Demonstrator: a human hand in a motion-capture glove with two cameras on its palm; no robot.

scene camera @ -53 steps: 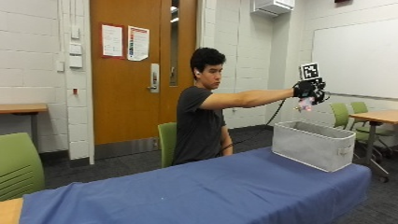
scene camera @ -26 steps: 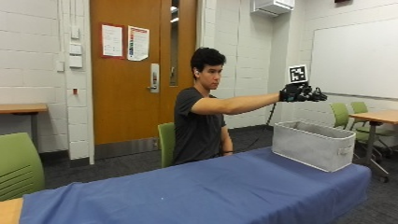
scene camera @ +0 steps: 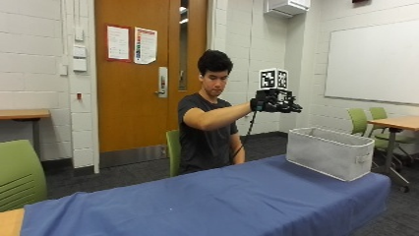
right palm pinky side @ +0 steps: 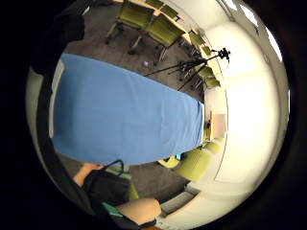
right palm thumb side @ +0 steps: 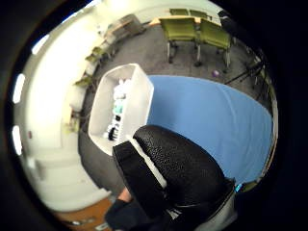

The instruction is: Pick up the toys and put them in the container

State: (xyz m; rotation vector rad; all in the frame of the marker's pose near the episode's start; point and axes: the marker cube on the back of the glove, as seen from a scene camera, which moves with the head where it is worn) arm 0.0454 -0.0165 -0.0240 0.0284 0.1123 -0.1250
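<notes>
while the gloved right hand (scene camera: 274, 102) hangs in the air short of the grey container (scene camera: 329, 151) with fingers relaxed and nothing in them, the toys (right palm thumb side: 117, 107) sit inside it at the end of the blue table (scene camera: 216, 201), so the job looks done.

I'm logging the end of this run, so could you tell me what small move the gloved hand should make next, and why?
Probably lower the gloved right hand to rest near the person's side. It hangs in the air short of the grey container and seems to hold nothing, the toys already lie inside the container, and no toy shows on the blue tablecloth, so the task looks done.
</notes>
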